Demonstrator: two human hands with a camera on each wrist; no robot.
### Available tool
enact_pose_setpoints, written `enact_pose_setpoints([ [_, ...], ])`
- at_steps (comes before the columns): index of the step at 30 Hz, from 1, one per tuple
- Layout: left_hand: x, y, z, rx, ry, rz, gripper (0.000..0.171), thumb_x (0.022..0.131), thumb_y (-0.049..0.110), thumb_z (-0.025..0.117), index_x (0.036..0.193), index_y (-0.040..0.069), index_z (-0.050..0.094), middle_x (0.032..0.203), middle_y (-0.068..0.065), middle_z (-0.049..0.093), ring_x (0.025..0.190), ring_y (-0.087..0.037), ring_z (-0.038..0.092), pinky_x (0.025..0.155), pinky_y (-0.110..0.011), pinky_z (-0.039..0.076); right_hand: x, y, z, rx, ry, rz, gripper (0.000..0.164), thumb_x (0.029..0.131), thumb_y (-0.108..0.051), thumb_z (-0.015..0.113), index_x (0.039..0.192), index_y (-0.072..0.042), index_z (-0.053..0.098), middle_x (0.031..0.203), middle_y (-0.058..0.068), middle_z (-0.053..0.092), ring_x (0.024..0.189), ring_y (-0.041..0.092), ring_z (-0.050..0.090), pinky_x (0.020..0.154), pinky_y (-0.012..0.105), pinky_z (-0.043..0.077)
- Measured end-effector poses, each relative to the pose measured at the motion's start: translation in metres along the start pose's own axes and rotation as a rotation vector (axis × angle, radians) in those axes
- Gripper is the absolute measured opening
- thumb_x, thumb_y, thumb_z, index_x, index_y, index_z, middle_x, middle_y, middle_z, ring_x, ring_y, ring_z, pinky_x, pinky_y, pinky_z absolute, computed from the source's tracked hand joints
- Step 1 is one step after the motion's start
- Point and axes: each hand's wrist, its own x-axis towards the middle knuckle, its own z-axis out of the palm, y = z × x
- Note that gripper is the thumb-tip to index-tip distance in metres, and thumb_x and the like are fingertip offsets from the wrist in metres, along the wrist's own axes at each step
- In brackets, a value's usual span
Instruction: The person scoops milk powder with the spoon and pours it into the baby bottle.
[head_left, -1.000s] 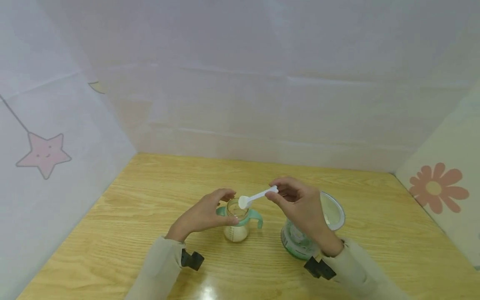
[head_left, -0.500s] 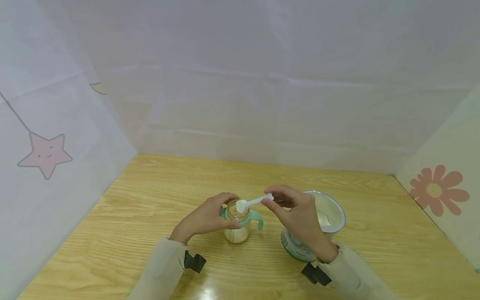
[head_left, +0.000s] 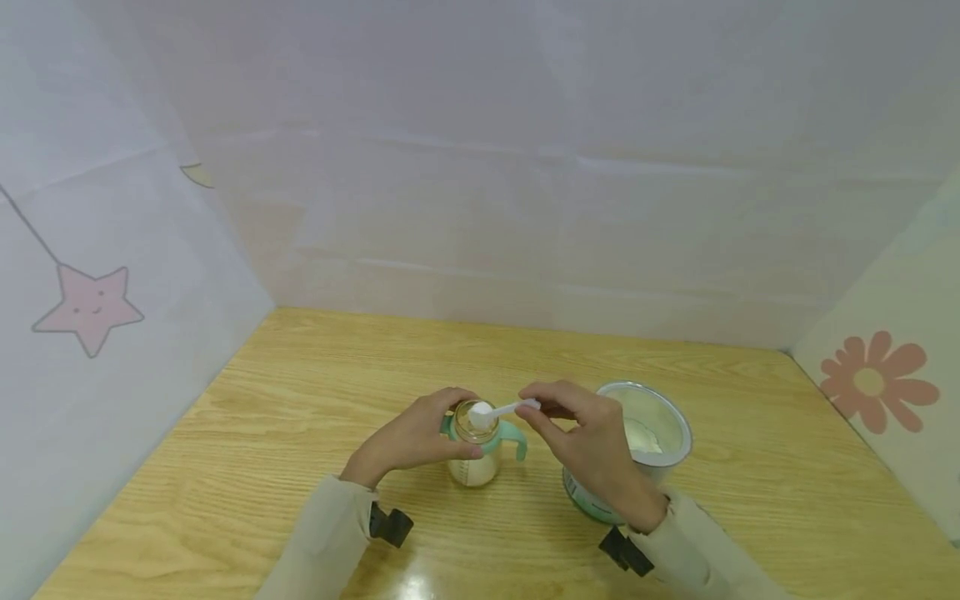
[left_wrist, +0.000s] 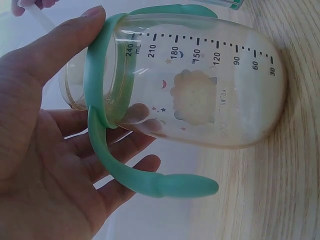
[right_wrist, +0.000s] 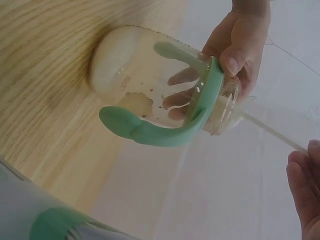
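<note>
A clear baby bottle with a green two-handled collar stands upright on the table, uncapped. My left hand grips its neck, thumb on the near side and fingers behind. Whitish contents fill the lower part of the bottle below the printed scale's upper marks. Between thumb and fingers, my right hand pinches the end of a white scoop. The scoop's bowl, with white powder, is at the bottle's mouth; in the right wrist view the scoop handle slants away from the rim.
To the right stands an open formula can with a silver rim and white powder inside, partly hidden by my right hand. The wooden table meets pale cloth walls at the back and sides.
My right hand has moved left and down, bringing the scoop from above the bottle's rim into its mouth. The left hand keeps its grip on the bottle, which has barely moved.
</note>
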Motion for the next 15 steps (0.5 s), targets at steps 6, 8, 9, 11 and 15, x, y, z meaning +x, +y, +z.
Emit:
enact_pose_setpoints([
  [6, 0.0005, -0.0001, 0.0001, -0.006, 0.006, 0.002, 0.058, 0.081, 0.031, 0.077, 0.128, 0.007, 0.052, 0.120, -0.003, 0.058, 0.109, -0.019, 0.055, 0.091, -0.041, 0.048, -0.0019, -0.0001, 0.0019, -0.004, 0.002, -0.025, 0.026, 0.067, 0.011, 0.078, 0.089, -0.002, 0.070, 0.080, 0.008, 0.070, 0.066, 0.016, 0.067, 0.066, 0.014, 0.054],
  [8, 0.0004, 0.0003, -0.0002, -0.003, 0.008, 0.000, 0.058, 0.081, 0.030, 0.077, 0.128, 0.007, 0.052, 0.121, -0.003, 0.058, 0.110, -0.019, 0.054, 0.091, -0.041, 0.048, -0.0026, 0.0002, 0.0026, 0.001, 0.001, -0.035, 0.028, 0.066, 0.013, 0.078, 0.088, -0.002, 0.071, 0.079, 0.008, 0.070, 0.066, 0.016, 0.067, 0.065, 0.014, 0.054],
  [9, 0.0002, 0.0004, -0.0003, -0.001, 0.010, -0.001, 0.058, 0.081, 0.030, 0.077, 0.128, 0.007, 0.052, 0.121, -0.003, 0.058, 0.109, -0.019, 0.054, 0.091, -0.041, 0.048, -0.0030, 0.0004, 0.0029, 0.004, 0.001, -0.045, 0.028, 0.066, 0.013, 0.078, 0.088, -0.002, 0.071, 0.079, 0.008, 0.070, 0.065, 0.016, 0.067, 0.064, 0.014, 0.054],
  [11, 0.0001, 0.0007, -0.0004, 0.005, 0.010, -0.002, 0.059, 0.081, 0.030, 0.077, 0.128, 0.007, 0.052, 0.122, -0.004, 0.057, 0.110, -0.019, 0.054, 0.091, -0.041, 0.047, -0.0043, 0.0006, 0.0032, 0.016, -0.002, -0.057, 0.025, 0.068, 0.011, 0.078, 0.087, -0.002, 0.071, 0.078, 0.008, 0.070, 0.065, 0.016, 0.067, 0.064, 0.013, 0.053],
  [15, -0.0004, 0.0010, -0.0003, 0.009, 0.009, -0.006, 0.060, 0.081, 0.031, 0.077, 0.129, 0.007, 0.052, 0.125, -0.005, 0.055, 0.112, -0.021, 0.052, 0.092, -0.041, 0.047, -0.0075, -0.0001, 0.0031, 0.014, -0.010, -0.094, 0.012, 0.075, 0.003, 0.076, 0.085, -0.002, 0.072, 0.079, 0.009, 0.071, 0.066, 0.017, 0.067, 0.064, 0.014, 0.053],
])
